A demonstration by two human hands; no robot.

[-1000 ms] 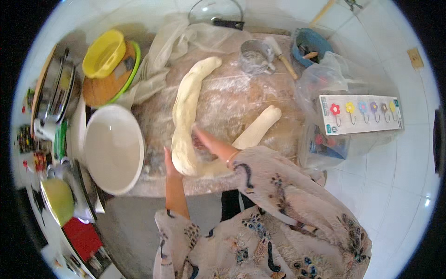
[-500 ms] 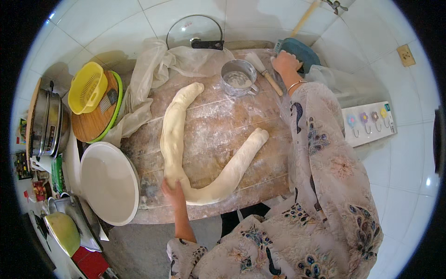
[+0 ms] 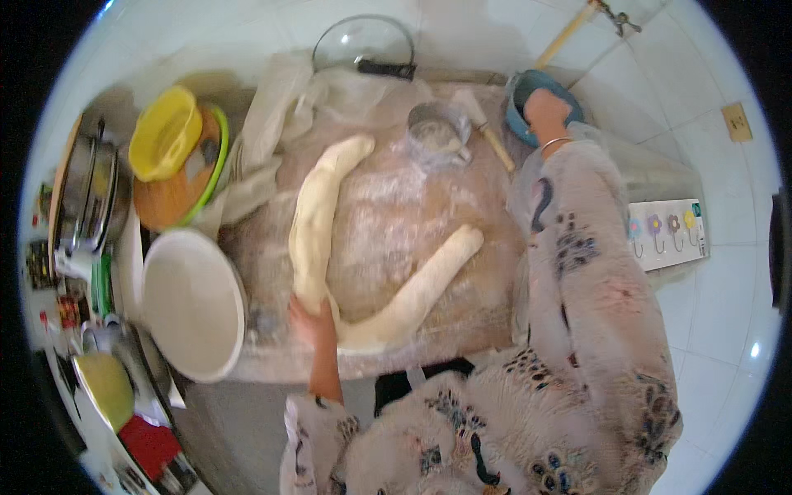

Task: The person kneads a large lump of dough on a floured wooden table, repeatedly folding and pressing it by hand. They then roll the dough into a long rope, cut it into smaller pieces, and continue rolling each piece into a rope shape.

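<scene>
A long rope of pale dough (image 3: 312,231) lies bent in a U shape on a floured wooden board (image 3: 388,223). My left hand (image 3: 313,324) grips the dough at its lower left bend, fingers curled over it. At the far right, my right hand (image 3: 547,111) is down inside a blue-green bowl (image 3: 520,124); its fingertips are hidden there. Left of that bowl lie a brush with a wooden handle (image 3: 498,150) and a metal cup-shaped flour sifter (image 3: 437,136) with white powder in it.
A large white basin (image 3: 194,305) stands left of the board. Behind it are a yellow basket (image 3: 165,136) and a round wooden board (image 3: 169,198). A glass lid (image 3: 363,45) leans on the back wall, with clear plastic sheeting (image 3: 276,115) below. A hook pack (image 3: 668,235) sits at right.
My right hand has moved from the bowl's left rim into the bowl. My left hand stays on the dough. The whole view has shifted slightly and is blurred.
</scene>
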